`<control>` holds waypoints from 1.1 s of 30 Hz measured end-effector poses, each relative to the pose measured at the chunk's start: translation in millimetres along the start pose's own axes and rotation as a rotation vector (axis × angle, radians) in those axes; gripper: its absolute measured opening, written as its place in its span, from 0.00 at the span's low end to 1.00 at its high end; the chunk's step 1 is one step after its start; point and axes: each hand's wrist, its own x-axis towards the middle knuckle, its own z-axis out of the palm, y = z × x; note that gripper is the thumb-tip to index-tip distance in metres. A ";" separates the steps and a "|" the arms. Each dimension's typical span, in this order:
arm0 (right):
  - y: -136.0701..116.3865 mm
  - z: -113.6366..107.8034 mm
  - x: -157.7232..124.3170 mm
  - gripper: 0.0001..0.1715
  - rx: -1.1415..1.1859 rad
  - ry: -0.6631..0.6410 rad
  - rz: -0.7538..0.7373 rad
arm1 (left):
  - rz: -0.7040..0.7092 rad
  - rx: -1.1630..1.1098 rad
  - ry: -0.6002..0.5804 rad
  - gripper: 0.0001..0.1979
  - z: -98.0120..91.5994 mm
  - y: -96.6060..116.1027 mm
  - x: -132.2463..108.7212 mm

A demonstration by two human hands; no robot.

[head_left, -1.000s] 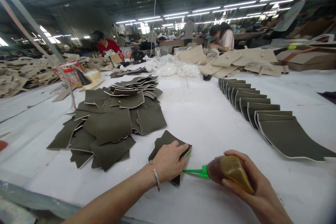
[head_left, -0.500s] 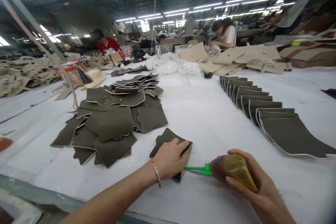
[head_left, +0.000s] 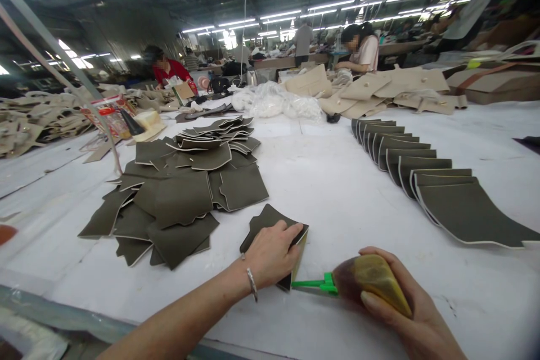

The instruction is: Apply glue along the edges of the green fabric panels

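My left hand [head_left: 273, 253] presses a dark olive leather piece [head_left: 266, 219] onto the table, index finger stretched along its right edge and the other fingers curled. A pale strip [head_left: 300, 256] shows along that edge; part of the piece is hidden under my hand. In my right hand [head_left: 415, 306] is a glue bottle [head_left: 371, 278], yellow-brown, fingers wrapped round it. Its green nozzle [head_left: 312, 283] points left, with the tip at the near corner of the piece.
A loose pile of dark leather pieces [head_left: 177, 197] lies to the left. On the right, similar pieces stand in an overlapping row [head_left: 451, 202]. Clear plastic bags [head_left: 274, 102] and beige parts [head_left: 363, 87] lie at the back. A slanted pole [head_left: 97, 95] rises at left. Several people work beyond.
My right hand has brought the glue bottle slightly toward me and left, so the nozzle tip has slid down the edge to the near corner. The left hand stays on the piece.
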 end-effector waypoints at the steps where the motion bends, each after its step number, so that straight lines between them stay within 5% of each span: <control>1: -0.5 0.1 0.1 0.31 0.001 0.018 0.002 | -0.002 0.001 -0.004 0.24 -0.1 0.1 0.2; 9: 0.0 0.6 -3.4 0.32 -0.011 0.004 0.011 | 0.002 -0.006 -0.001 0.24 0.5 -0.8 0.8; 14: -1.5 -4.1 -2.1 0.30 -0.119 0.102 -0.060 | 0.009 0.008 -0.002 0.24 1.4 -2.0 1.5; 20: 0.4 -2.8 -0.6 0.33 -0.028 0.009 -0.002 | 0.039 -0.008 0.004 0.24 3.5 -3.8 2.5; 26: 5.1 -13.6 17.6 0.33 -0.090 0.119 -0.059 | 0.062 -0.038 -0.012 0.25 2.2 -6.3 5.4; 33: 1.3 -7.2 11.7 0.32 -0.003 0.065 -0.004 | 0.074 -0.043 -0.003 0.25 2.2 -6.7 5.9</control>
